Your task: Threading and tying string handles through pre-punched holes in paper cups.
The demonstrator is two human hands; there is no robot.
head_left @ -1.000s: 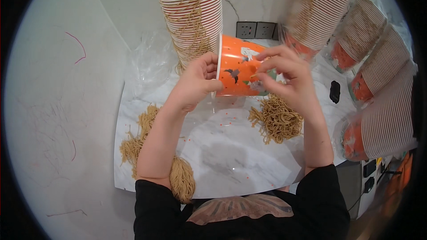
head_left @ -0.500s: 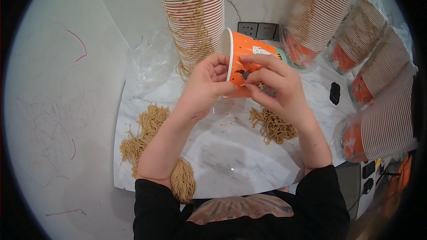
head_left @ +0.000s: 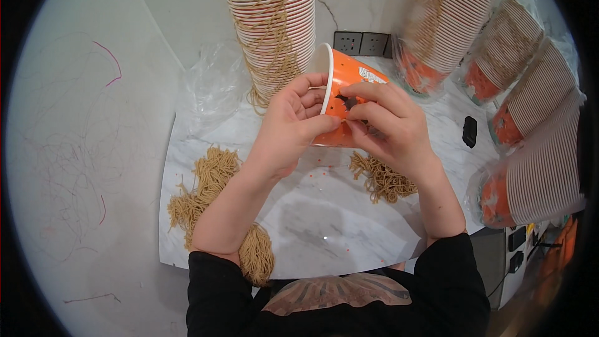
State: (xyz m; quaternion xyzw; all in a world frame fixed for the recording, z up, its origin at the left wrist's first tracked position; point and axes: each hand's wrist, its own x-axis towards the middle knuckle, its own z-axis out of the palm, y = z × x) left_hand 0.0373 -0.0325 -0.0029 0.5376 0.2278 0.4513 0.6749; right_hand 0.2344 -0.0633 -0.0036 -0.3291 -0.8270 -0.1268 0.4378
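An orange paper bucket (head_left: pixel 347 70) with a white rim and dark printed figures lies tilted on its side between my hands, above the table. My left hand (head_left: pixel 284 118) grips its rim, with fingers inside the mouth and the thumb on the outer wall. Against the printed side my right hand (head_left: pixel 394 126) is closed in a pinch; anything tiny between its fingertips is too small to make out. Tan cord (head_left: pixel 284 65) hangs in loops down a tall stack of nested paper buckets (head_left: pixel 304 31) behind my left hand.
Tan cord piles (head_left: pixel 212 171) lie left, with a bundle (head_left: pixel 257 256) by my left elbow and another heap (head_left: pixel 385 180) below my right hand. Several plastic-wrapped bucket stacks (head_left: pixel 543 168) stand right. A black object (head_left: pixel 470 131), crumpled plastic (head_left: pixel 215 87) and wall sockets (head_left: pixel 362 43) are around.
The bucket has come slightly down and toward me, tilting a little. My right hand has shifted slightly right along with it; both hands keep hold in the same places.
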